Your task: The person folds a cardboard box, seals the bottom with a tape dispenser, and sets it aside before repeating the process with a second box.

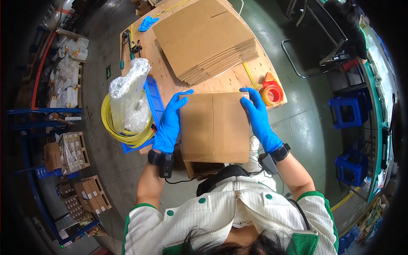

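A person's left hand in a blue glove and right hand in a blue glove clamp a brown cardboard box between them, fingers at its far corners, in front of the torso at the near edge of a pale wooden table. Beyond the box lies a stack of flat brown cardboard sheets; a red-and-orange tape dispenser sits near the right hand, and a coil of yellow strapping lies to the left.
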`<action>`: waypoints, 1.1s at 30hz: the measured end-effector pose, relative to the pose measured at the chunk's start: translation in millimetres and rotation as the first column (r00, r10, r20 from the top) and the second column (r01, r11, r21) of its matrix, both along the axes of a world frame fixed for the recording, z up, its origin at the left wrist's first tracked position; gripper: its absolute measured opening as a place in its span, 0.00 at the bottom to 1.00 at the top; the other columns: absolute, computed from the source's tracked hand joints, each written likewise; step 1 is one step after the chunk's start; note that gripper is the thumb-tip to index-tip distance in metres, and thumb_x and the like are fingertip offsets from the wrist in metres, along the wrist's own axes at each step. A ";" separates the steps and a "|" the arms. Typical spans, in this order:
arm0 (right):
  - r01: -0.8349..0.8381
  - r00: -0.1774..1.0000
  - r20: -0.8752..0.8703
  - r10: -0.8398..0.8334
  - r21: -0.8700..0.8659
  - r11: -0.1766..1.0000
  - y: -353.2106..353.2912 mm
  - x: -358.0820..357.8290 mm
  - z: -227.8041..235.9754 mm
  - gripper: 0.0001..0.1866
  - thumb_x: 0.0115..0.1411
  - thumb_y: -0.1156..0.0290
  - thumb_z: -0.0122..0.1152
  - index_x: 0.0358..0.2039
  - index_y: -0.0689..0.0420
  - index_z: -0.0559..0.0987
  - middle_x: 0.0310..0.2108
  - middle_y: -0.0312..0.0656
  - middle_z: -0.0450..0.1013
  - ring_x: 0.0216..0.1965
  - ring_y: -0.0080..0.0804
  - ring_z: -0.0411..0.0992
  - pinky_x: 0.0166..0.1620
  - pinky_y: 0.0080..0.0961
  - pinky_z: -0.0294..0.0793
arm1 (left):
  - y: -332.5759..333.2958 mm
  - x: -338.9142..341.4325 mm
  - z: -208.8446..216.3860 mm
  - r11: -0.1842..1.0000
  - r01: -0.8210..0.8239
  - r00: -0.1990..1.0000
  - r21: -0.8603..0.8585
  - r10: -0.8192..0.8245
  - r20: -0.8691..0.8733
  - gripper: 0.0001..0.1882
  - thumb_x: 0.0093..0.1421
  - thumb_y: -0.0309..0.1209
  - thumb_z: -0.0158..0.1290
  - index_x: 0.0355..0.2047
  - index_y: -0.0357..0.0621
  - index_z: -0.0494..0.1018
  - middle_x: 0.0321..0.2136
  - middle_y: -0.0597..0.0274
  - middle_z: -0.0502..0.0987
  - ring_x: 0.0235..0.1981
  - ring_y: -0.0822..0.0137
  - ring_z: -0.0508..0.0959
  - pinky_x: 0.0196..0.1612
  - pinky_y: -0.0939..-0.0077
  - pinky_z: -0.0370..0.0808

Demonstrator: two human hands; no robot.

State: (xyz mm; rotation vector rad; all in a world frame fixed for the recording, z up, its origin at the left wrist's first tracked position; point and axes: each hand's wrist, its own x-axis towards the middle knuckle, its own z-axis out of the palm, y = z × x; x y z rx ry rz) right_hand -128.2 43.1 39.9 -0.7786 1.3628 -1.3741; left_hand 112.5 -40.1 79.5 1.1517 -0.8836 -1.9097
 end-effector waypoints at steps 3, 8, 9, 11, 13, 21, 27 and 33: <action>0.048 0.998 0.030 -0.047 -0.008 0.999 -1.9 4.1 -5.4 0.17 0.60 0.66 0.54 0.49 0.56 0.70 0.43 0.36 0.69 0.45 0.23 0.66 0.50 0.20 0.65 | -0.3 0.1 -1.9 0.999 -0.013 1.000 0.034 0.013 -0.002 0.17 0.57 0.33 0.51 0.47 0.42 0.71 0.45 0.61 0.74 0.46 0.68 0.73 0.52 0.76 0.68; 0.082 0.984 0.156 -0.080 -0.002 0.997 -2.3 8.5 -5.6 0.14 0.59 0.69 0.55 0.46 0.54 0.71 0.40 0.37 0.69 0.41 0.20 0.66 0.45 0.19 0.67 | 1.1 -1.5 -5.0 0.999 -0.009 0.999 -0.054 0.011 0.046 0.14 0.59 0.33 0.52 0.45 0.43 0.72 0.41 0.63 0.74 0.43 0.70 0.73 0.49 0.77 0.69; 0.077 0.985 0.157 -0.075 -0.007 0.997 -2.9 9.4 -3.2 0.14 0.59 0.69 0.55 0.46 0.54 0.71 0.40 0.37 0.69 0.41 0.20 0.66 0.45 0.19 0.67 | 0.9 -1.1 -4.5 0.997 0.004 0.997 -0.074 0.002 0.076 0.14 0.59 0.33 0.52 0.44 0.43 0.72 0.41 0.63 0.74 0.42 0.71 0.72 0.48 0.77 0.69; 0.087 0.976 0.200 -0.086 0.008 0.996 -3.9 9.9 4.7 0.13 0.58 0.68 0.57 0.44 0.54 0.71 0.36 0.35 0.69 0.39 0.20 0.66 0.43 0.19 0.67 | 2.4 0.1 -4.2 0.995 0.013 0.995 -0.102 -0.003 0.104 0.14 0.59 0.33 0.52 0.44 0.44 0.72 0.40 0.64 0.74 0.42 0.71 0.72 0.48 0.77 0.69; 0.087 0.972 0.220 -0.086 0.006 0.996 -5.4 12.7 9.9 0.13 0.58 0.68 0.58 0.43 0.54 0.71 0.35 0.35 0.69 0.38 0.20 0.67 0.42 0.19 0.68 | 4.7 1.7 -6.0 0.984 0.029 0.987 -0.177 0.000 0.161 0.12 0.60 0.34 0.52 0.43 0.44 0.72 0.38 0.65 0.73 0.41 0.73 0.72 0.47 0.78 0.69; 0.086 0.991 0.106 -0.080 -0.059 0.995 -6.7 13.7 1.3 0.16 0.55 0.62 0.64 0.39 0.56 0.71 0.32 0.35 0.69 0.33 0.19 0.65 0.36 0.17 0.67 | 2.4 -6.3 -4.7 0.969 0.063 0.968 -0.240 -0.001 0.251 0.12 0.60 0.36 0.53 0.42 0.45 0.73 0.37 0.67 0.73 0.41 0.75 0.71 0.47 0.79 0.67; 0.100 0.992 0.065 -0.107 0.093 0.991 -12.8 8.3 5.6 0.15 0.55 0.60 0.64 0.34 0.56 0.72 0.27 0.35 0.69 0.29 0.19 0.65 0.31 0.18 0.66 | 0.7 -10.6 2.0 0.976 0.019 0.966 -0.219 0.039 0.255 0.11 0.56 0.39 0.57 0.31 0.45 0.73 0.30 0.69 0.73 0.35 0.76 0.70 0.41 0.80 0.67; 0.069 0.975 0.194 -0.111 0.209 0.976 -23.6 -3.6 4.3 0.11 0.55 0.64 0.63 0.32 0.55 0.73 0.27 0.33 0.69 0.27 0.20 0.67 0.30 0.16 0.67 | -8.6 -13.2 1.7 0.984 0.010 0.976 -0.177 0.029 0.218 0.10 0.54 0.38 0.58 0.26 0.45 0.74 0.25 0.68 0.73 0.30 0.75 0.71 0.37 0.79 0.67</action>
